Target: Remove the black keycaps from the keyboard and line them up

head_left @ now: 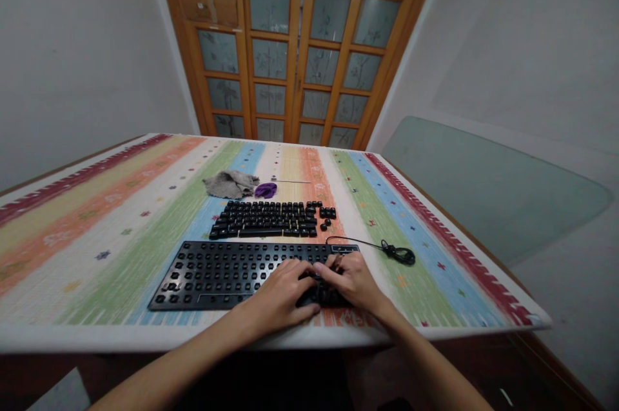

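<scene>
A black keyboard (217,272) lies near the table's front edge; most of its visible switches are bare of keycaps. My left hand (287,291) curls over its right part, fingers bent on top and thumb at the near edge. Against it, my right hand (351,279) is closed, thumb and fingers drawn together over the keyboard's right end. Whatever is between those fingertips is hidden. Dark shapes show beneath both hands, too shaded to make out. Behind the keyboard, black keycaps (264,217) are laid out in rows, with a few small ones (327,212) at their right.
A grey cloth (229,184) lies crumpled beyond the keycaps, beside a purple bundle (265,190) and a thin rod (293,181). The keyboard's cable (399,253) is coiled at the right. A striped cloth (130,230) covers the table; wood-framed glass doors (294,43) stand behind.
</scene>
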A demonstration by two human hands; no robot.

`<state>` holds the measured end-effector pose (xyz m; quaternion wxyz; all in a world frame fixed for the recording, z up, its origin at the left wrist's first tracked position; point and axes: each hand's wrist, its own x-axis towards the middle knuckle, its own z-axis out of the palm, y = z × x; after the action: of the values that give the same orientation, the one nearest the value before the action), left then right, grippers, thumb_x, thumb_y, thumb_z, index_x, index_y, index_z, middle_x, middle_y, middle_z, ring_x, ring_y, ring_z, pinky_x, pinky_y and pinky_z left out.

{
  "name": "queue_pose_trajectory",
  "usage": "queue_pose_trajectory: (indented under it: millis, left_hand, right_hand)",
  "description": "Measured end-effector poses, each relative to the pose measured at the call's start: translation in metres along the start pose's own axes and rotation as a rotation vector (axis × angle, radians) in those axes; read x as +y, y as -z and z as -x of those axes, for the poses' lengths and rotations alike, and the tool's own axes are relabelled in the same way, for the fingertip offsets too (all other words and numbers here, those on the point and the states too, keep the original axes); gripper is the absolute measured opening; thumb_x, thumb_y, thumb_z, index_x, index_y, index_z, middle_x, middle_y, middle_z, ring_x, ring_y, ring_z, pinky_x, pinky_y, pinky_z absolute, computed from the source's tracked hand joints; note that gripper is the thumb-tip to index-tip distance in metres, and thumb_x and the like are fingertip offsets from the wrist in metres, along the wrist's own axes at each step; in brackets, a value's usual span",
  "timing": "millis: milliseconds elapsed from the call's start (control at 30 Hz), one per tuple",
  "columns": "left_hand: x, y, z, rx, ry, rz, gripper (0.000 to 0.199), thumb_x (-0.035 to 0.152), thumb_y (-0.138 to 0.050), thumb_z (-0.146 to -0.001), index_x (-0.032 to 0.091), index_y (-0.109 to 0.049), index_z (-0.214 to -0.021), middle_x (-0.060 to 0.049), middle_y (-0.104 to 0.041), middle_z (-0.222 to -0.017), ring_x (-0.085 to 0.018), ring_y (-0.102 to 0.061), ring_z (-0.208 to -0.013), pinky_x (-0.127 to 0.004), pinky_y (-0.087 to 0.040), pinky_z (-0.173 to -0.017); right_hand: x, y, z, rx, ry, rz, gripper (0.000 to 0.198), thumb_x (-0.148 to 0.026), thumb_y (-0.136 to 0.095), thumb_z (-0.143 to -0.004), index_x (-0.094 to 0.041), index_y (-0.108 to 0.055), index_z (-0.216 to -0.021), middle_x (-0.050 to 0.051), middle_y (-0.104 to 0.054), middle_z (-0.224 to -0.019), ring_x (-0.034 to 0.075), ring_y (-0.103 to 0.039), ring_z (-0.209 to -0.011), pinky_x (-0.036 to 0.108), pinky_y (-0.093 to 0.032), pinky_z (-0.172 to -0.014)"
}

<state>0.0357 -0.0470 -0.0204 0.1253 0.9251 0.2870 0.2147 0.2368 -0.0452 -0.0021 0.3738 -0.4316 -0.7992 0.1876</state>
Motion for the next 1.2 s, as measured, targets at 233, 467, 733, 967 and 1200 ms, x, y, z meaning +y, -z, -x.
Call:
queue_pose_trajectory:
  millis: [233,467,733,967,1200]
  left_hand:
    - [-0.002,-0.002,0.000,0.015,0.003,-0.018,0.027,0.034,-0.072,-0.081,0.017,-0.066,-0.100,-0.011,-0.060,-0.113,-0.028,-0.055,-0.105,-0.041,-0.046,-0.093]
    - [-0.003,0.000,-0.002,0.007,-0.008,0.016,0.026,0.035,-0.070,-0.083,0.018,-0.065,-0.102,-0.009,-0.060,-0.111,-0.026,-0.055,-0.104,-0.040,-0.045,-0.094]
    - [0.000,0.010,-0.017,0.038,0.055,0.198,0.036,0.037,-0.071,-0.083,0.019,-0.060,-0.112,-0.008,-0.064,-0.111,-0.025,-0.057,-0.106,-0.038,-0.046,-0.095]
    - [0.004,0.019,-0.032,0.013,0.147,0.484,0.045,0.029,-0.075,-0.078,0.020,-0.055,-0.117,-0.003,-0.069,-0.103,-0.020,-0.066,-0.094,-0.032,-0.050,-0.088]
    - [0.002,0.023,-0.040,0.060,0.142,0.617,0.033,0.023,-0.076,-0.076,0.018,-0.061,-0.106,-0.001,-0.071,-0.097,-0.018,-0.067,-0.091,-0.030,-0.049,-0.087]
  right_hand:
    - [0.002,-0.004,-0.010,-0.012,-0.118,0.000,0.047,-0.041,-0.056,-0.092,-0.017,-0.058,-0.052,-0.001,-0.056,-0.046,0.012,-0.053,-0.047,0.024,-0.040,-0.056]
    - [0.012,-0.002,-0.015,-0.076,-0.384,-0.221,0.053,-0.056,-0.054,-0.089,-0.017,-0.055,-0.053,-0.002,-0.051,-0.041,0.010,-0.048,-0.032,0.021,-0.032,-0.035]
    - [0.000,0.013,-0.015,0.014,-0.234,-0.262,0.049,-0.049,-0.058,-0.090,-0.015,-0.059,-0.054,-0.002,-0.053,-0.044,0.008,-0.048,-0.038,0.020,-0.037,-0.041]
    - [-0.004,0.021,-0.013,0.091,-0.158,-0.312,0.046,-0.048,-0.061,-0.088,-0.015,-0.062,-0.055,-0.001,-0.054,-0.043,0.010,-0.049,-0.040,0.020,-0.037,-0.040]
    - [0.004,0.024,-0.010,0.107,-0.183,-0.381,0.042,-0.048,-0.061,-0.088,-0.015,-0.065,-0.061,-0.001,-0.056,-0.044,0.009,-0.047,-0.036,0.020,-0.036,-0.037]
